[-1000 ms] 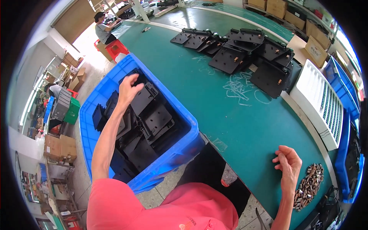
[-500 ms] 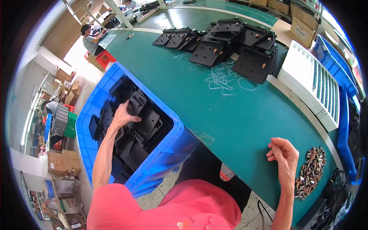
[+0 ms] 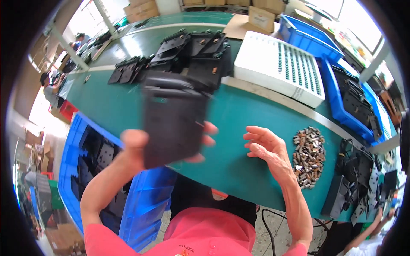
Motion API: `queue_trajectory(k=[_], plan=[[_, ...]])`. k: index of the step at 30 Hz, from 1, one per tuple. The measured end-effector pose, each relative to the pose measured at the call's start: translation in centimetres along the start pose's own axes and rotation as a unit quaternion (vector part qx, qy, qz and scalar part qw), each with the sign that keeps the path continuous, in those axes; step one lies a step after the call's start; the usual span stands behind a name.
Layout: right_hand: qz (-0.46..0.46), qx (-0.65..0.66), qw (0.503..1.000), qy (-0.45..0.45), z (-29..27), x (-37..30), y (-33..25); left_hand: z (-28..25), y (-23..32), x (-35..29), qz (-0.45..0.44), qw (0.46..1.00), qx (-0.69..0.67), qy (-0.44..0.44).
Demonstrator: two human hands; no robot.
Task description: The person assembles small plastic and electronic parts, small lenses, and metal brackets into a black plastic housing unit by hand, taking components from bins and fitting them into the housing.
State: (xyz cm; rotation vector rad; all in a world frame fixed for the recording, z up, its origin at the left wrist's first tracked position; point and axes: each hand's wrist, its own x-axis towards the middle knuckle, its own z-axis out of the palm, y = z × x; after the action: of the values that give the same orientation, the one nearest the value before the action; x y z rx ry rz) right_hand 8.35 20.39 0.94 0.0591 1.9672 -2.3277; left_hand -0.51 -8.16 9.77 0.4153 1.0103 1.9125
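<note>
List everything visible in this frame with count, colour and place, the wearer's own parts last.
table: one, green, centre
raised plate: one, black, above the table
other plates: several, black, far side
tray: one, white, right of those plates
metal clips: many, coppery and silver, table's right
large bin: one, blue, left
smaller bins: at least two, blue, upper right
cardboard boxes: several, brown, background
co-workers: at least three, image edges
left hand: one, bare, gripping the raised plate
right hand: one, bare, beside the clips

Bright windows [image 3: 363, 23] stand beyond a green table [image 3: 239, 113].
</note>
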Motion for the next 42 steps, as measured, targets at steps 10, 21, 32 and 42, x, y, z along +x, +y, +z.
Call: queue_trajectory(k=[10, 21, 32, 42], plan=[[-0.033, 0.181, 0.982, -0.038, -3.2, 0.7, 0.0, -0.2, -7.9, 8.5, -0.152, 0.959, -0.173, -0.163], [0.029, -0.026, 0.994, 0.104, -3.5, 0.7, -0.1, -0.8, -4.7, 8.4, -0.011, 0.952, 0.291, 0.096], [-0.142, -0.433, 0.851, 0.262, -2.5, 0.7, 1.9, -0.4, -10.6, 9.9, 0.201, 0.532, 0.817, -0.094], [-0.236, -0.534, 0.781, 0.222, -8.5, 11.5, -7.7, -1.0, -11.3, 9.8, 0.228, 0.551, 0.797, -0.099]])
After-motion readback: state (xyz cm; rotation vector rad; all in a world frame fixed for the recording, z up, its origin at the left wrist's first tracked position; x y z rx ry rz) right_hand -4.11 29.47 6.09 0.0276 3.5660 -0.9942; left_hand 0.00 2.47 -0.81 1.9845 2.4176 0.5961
